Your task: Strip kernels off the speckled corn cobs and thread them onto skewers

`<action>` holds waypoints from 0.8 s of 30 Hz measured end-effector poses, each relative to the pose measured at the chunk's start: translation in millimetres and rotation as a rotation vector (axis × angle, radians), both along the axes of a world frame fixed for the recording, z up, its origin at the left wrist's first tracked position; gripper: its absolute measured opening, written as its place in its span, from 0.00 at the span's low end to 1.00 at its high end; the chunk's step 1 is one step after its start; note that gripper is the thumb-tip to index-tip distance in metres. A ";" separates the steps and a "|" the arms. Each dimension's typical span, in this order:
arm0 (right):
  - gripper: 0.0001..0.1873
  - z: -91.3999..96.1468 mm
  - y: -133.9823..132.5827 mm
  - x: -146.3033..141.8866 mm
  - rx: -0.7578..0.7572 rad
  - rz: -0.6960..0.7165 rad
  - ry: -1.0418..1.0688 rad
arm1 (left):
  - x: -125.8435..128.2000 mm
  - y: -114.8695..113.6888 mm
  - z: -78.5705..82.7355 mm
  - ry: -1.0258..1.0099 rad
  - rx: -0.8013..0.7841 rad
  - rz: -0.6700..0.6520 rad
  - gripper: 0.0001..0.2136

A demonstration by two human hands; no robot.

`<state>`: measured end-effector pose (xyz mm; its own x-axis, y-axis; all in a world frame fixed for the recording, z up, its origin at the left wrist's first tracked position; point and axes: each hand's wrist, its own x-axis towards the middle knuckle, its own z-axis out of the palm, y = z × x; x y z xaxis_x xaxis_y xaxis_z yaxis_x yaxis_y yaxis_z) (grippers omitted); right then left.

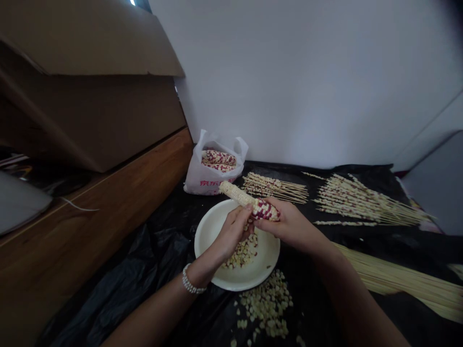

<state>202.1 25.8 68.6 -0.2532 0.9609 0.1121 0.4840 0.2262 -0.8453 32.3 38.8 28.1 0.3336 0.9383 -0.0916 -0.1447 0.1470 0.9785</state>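
Note:
A corn cob (237, 193) with red and white kernels is held over a white plate (213, 230). Its far end is stripped bare; kernels remain at the near end. My right hand (289, 225) is closed around the kernelled end. My left hand (231, 233), with a pearl bracelet at the wrist, pinches the cob's middle with thumb and fingers. Loose kernels (243, 253) lie in the plate, and more kernels (266, 304) are scattered on the black plastic sheet (144, 270) in front of it.
A white plastic bag (206, 176) with more cobs stands behind the plate. Skewers threaded with kernels (275, 187) lie behind and in a pile (361, 200) at right. Bare bamboo skewers (405, 279) lie at right. A wooden ledge (90, 217) and cardboard boxes (90, 96) are on the left.

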 end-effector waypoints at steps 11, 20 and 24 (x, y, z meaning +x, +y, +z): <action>0.11 8.0 -7.9 -14.4 0.075 -0.029 -0.124 | 0.1 0.7 2.6 0.193 0.113 0.085 0.26; 0.10 11.3 -11.0 -19.0 0.099 -0.041 -0.189 | 0.5 2.4 -0.3 0.005 -0.133 0.145 0.23; 0.10 11.2 -10.7 -19.2 0.119 -0.049 -0.217 | 1.3 2.9 -1.0 -0.017 -0.176 0.070 0.24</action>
